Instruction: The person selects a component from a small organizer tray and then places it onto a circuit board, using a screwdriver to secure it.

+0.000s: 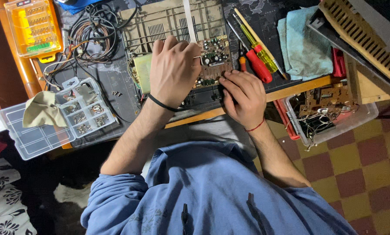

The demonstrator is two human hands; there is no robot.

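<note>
Upper centre of the frame: the brown circuit board lies on the bench, exposed atop an opened grey chassis. Left hand rests over it, grip released; right hand pinches its lower edge. Loose screws and screwdrivers suggest disassembly well advanced, board not yet lifted free.

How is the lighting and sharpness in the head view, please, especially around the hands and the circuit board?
Head view: even, fairly dim indoor light; the left hand and right hand on the brown circuit board look sharp; the dark lower-left corner loses detail; edges bend slightly from the wide lens.
</note>
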